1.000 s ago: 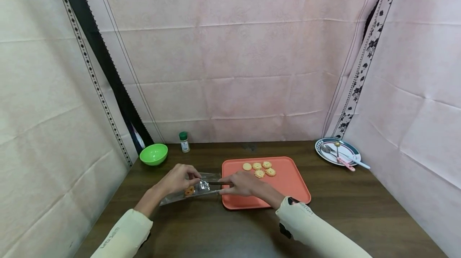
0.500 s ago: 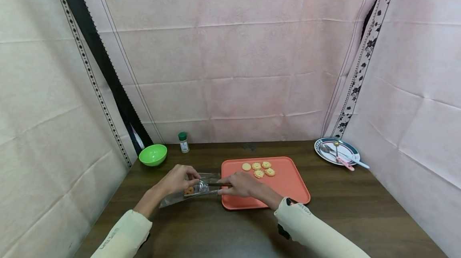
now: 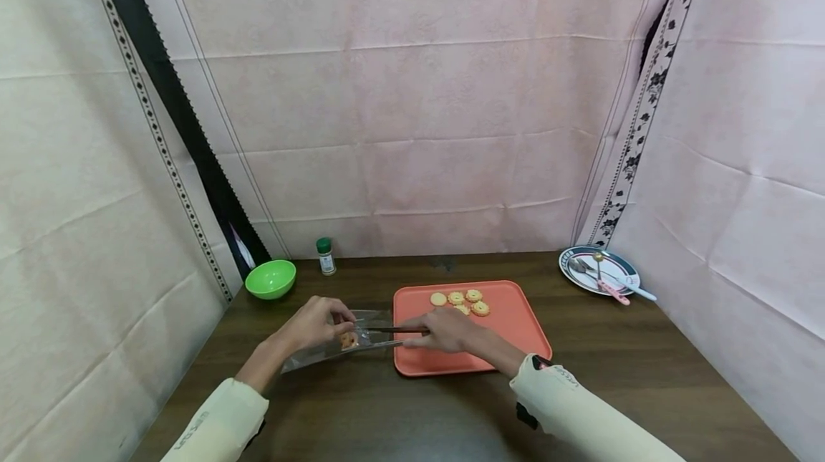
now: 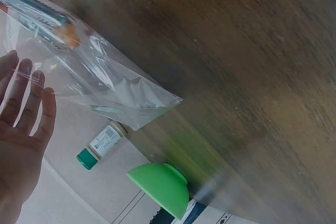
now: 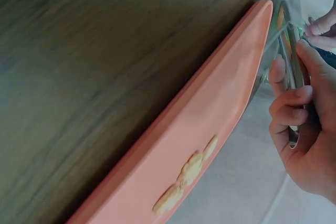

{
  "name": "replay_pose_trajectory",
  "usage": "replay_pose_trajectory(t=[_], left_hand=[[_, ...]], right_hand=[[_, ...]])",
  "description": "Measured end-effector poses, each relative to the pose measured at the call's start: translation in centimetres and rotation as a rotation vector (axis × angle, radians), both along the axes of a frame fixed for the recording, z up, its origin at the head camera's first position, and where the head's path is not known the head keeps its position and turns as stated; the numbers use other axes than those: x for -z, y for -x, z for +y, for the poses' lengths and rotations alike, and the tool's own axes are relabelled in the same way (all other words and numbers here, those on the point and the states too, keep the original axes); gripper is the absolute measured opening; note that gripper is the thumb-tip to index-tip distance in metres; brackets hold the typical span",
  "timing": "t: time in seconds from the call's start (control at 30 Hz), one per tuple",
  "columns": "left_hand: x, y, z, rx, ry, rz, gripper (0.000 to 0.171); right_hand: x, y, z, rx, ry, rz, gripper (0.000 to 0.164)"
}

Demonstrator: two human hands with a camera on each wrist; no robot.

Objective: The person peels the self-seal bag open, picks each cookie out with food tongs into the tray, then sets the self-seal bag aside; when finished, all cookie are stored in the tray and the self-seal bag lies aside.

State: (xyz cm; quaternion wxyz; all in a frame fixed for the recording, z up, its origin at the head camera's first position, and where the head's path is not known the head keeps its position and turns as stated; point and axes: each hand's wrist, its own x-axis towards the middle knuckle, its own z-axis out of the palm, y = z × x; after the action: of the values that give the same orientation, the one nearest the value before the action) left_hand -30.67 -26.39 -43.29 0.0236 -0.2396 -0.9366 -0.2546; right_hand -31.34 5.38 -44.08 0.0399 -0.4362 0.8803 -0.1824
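Note:
A clear plastic bag (image 3: 309, 356) with an orange-brown cookie (image 3: 349, 340) inside lies left of the tray. My left hand (image 3: 317, 324) pinches the bag's upper edge; in the left wrist view its fingers (image 4: 31, 95) show against the film. Metal tongs (image 3: 380, 330) are gripped in my right hand (image 3: 446, 331), with their front ends inside the bag at the cookie. The right wrist view shows fingers curled round the tongs (image 5: 295, 56). Below that hand is a coral tray (image 3: 509, 333) bearing several pale round cookies (image 3: 480, 309) near its back edge.
A green bowl (image 3: 271, 279) and a green-capped jar (image 3: 326, 257) stand at the back left. On the back right lies a rimmed plate (image 3: 570, 272) with cutlery (image 3: 612, 290) on it. Fabric curtains (image 3: 412, 104) enclose the brown table (image 3: 399, 419).
My right hand has shifted slightly right with the tongs, and the cookie in the bag has moved a little right too. The left hand keeps its hold on the bag.

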Motion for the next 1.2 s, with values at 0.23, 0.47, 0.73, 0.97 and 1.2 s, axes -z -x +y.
replay_pose_trajectory(t=[0.23,0.47,0.73,0.97,1.2], left_hand=[[0.2,0.0,-0.3,-0.005,-0.006,-0.015,0.007],[0.4,0.0,-0.6,0.007,-0.013,-0.008,0.009],[0.3,-0.1,-0.8,0.024,-0.013,0.005,0.008],[0.3,-0.3,-1.0,0.022,-0.010,-0.002,0.008],[0.2,-0.4,-1.1,0.038,-0.022,0.021,0.006]], right_hand=[[-0.5,-0.3,2.3,0.041,0.035,-0.027,0.044],[-1.1,-0.6,5.1,0.080,0.034,0.019,0.042],[-1.5,-0.8,8.4,0.115,0.052,-0.040,0.046],[-2.0,-0.9,10.7,0.112,0.064,-0.034,0.048],[-2.3,-1.0,12.8,0.155,0.026,0.004,0.049]])
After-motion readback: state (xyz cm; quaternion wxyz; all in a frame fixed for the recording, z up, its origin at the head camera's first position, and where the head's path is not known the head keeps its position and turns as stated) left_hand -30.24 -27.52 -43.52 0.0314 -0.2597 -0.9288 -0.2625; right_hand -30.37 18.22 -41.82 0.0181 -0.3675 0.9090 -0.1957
